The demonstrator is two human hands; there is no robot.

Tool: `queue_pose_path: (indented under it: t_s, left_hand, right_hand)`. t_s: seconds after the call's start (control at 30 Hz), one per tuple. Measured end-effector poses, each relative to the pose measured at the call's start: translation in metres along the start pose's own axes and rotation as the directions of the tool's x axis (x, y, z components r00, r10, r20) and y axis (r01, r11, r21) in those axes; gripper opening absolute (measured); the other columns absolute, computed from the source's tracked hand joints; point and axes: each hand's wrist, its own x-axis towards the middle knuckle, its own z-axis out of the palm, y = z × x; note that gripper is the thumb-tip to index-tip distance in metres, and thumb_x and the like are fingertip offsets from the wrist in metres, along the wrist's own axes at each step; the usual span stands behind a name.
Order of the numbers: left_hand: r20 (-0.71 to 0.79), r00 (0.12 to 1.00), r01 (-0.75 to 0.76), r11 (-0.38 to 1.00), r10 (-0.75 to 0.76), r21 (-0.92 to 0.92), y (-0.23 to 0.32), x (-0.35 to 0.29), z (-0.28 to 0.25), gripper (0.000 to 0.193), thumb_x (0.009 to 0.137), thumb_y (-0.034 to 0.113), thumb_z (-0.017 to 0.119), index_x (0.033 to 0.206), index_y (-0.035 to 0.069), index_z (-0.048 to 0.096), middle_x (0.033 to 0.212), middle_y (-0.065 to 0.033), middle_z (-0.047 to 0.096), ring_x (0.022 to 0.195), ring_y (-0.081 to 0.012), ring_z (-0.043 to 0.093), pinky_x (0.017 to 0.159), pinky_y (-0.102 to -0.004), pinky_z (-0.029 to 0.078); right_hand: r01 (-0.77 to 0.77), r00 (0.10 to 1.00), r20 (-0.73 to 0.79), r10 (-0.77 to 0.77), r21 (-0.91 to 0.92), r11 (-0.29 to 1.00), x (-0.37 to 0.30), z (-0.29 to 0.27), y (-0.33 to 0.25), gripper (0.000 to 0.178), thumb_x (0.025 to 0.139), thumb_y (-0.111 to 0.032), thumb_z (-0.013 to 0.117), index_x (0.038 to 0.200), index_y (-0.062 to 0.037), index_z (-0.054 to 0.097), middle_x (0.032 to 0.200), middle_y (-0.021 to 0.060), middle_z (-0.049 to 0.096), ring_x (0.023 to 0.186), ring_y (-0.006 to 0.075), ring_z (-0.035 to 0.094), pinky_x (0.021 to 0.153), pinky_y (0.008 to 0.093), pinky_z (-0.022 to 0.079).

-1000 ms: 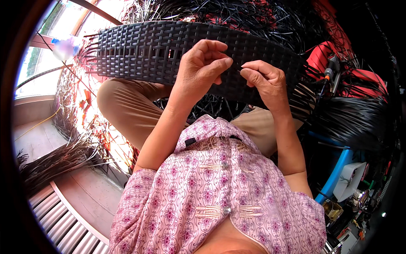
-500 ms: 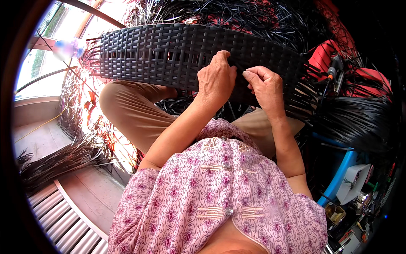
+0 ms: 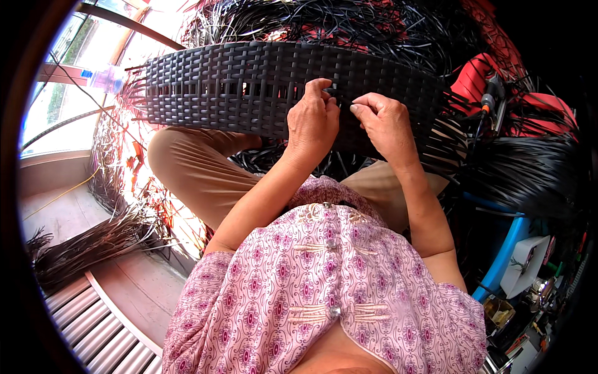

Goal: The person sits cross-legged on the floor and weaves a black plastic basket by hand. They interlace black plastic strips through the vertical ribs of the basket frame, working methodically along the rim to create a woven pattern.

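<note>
A long black woven panel point(image 3: 243, 68) of flat strips lies across my lap, its loose strip ends sticking out at both sides. My left hand point(image 3: 313, 124) rests over its near middle, fingers curled against the weave, index finger bent, thumb close beside it. Just to the right, my right hand point(image 3: 389, 129) is closed, thumb and forefinger pinched together over the panel. The fingertips of both hands face each other across a small gap. Whatever they grip is lost against the black weave.
A tangle of black strips point(image 3: 398, 31) lies beyond the panel. At right are a bundle of black strips point(image 3: 523, 171), a dark-handled tool point(image 3: 492, 93) on red material and a blue tub edge point(image 3: 507, 255). More strips point(image 3: 93, 240) lie left, near a slatted surface point(image 3: 103, 321).
Both hands have shifted slightly left. The panel sits a little lower in view. My right thumb and forefinger stay pinched.
</note>
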Motion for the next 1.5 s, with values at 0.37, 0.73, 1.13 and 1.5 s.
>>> queue_pose_path:
  t_s: [0.37, 0.73, 1.13, 1.5]
  left_hand:
    - [0.0, 0.999, 0.049, 0.993, -0.049, -0.103, -0.003, -0.002, -0.001, 0.027, 0.091, 0.005, 0.066, 0.116, 0.001, 0.059, 0.087, -0.0118, 0.071, 0.075, -0.0226, 0.072, 0.072, -0.0338, 0.056]
    - [-0.012, 1.0, -0.001, 0.995, -0.001, -0.098, -0.007, -0.002, -0.002, 0.027, 0.09, 0.004, 0.067, 0.116, 0.002, 0.059, 0.089, -0.0119, 0.07, 0.074, -0.0207, 0.071, 0.068, -0.0331, 0.057]
    - [0.097, 0.974, 0.228, 0.881, -0.206, -0.416, -0.01, 0.001, -0.009, 0.034, 0.085, 0.001, 0.073, 0.116, 0.001, 0.058, 0.09, -0.0047, 0.068, 0.07, -0.0069, 0.063, 0.057, -0.0235, 0.055]
    - [0.143, 0.939, 0.335, 0.737, -0.313, -0.586, -0.015, 0.009, -0.025, 0.03, 0.085, 0.003, 0.074, 0.111, 0.0, 0.06, 0.089, -0.0037, 0.066, 0.07, -0.0064, 0.062, 0.054, -0.0212, 0.052]
  right_hand:
    - [0.137, 0.988, -0.042, -0.152, -0.246, 0.959, -0.001, 0.002, -0.003, 0.011, 0.09, -0.012, 0.071, 0.095, -0.0028, 0.074, 0.071, 0.0157, 0.068, 0.06, 0.0227, 0.068, 0.059, 0.0338, 0.051]
    - [0.166, 0.986, 0.031, -0.165, -0.314, 0.935, 0.009, 0.005, -0.005, 0.016, 0.09, -0.022, 0.067, 0.089, -0.0081, 0.075, 0.08, 0.0171, 0.071, 0.075, 0.0376, 0.069, 0.068, 0.0467, 0.055]
    - [0.108, 0.993, 0.026, -0.113, -0.552, 0.827, 0.01, 0.015, -0.022, 0.017, 0.092, -0.023, 0.067, 0.091, -0.0076, 0.074, 0.081, 0.0173, 0.072, 0.079, 0.0372, 0.071, 0.073, 0.046, 0.056]
    - [0.223, 0.966, 0.015, -0.257, -0.543, 0.809, -0.003, 0.029, -0.03, 0.017, 0.086, -0.013, 0.073, 0.101, -0.0065, 0.068, 0.097, 0.0144, 0.072, 0.089, 0.0333, 0.07, 0.077, 0.0428, 0.056]
